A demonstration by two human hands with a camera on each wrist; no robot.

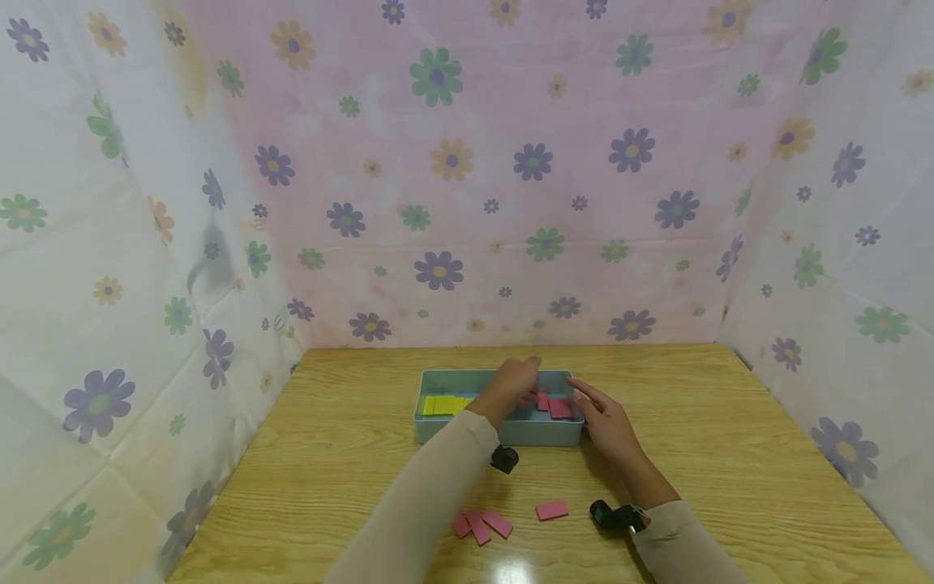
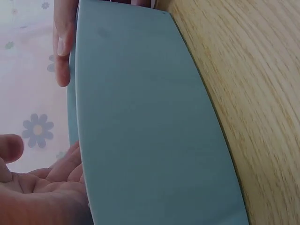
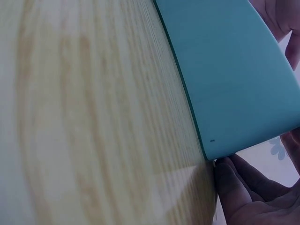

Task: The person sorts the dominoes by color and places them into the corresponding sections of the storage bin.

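A blue-green rectangular box (image 1: 543, 434) stands on the table. Yellow tiles (image 1: 443, 405) lie in its left part and pink tiles (image 1: 560, 408) in its right part. My left hand (image 1: 516, 381) reaches over the front wall into the box, close to the pink tiles. In the left wrist view its thumb (image 2: 10, 148) stands apart from the fingers, whose tips are hidden behind the wall. My right hand (image 1: 609, 422) holds the box's right end. In the right wrist view, its fingers (image 3: 234, 183) touch the lower outer corner.
In front of the box, several pink tiles (image 1: 498, 523) lie near the left forearm, and a single pink tile (image 1: 552, 510) lies farther right. Wood-grain table (image 1: 350, 422) surrounds the box. A flower-patterned cloth (image 1: 467, 243) hangs behind and at both sides.
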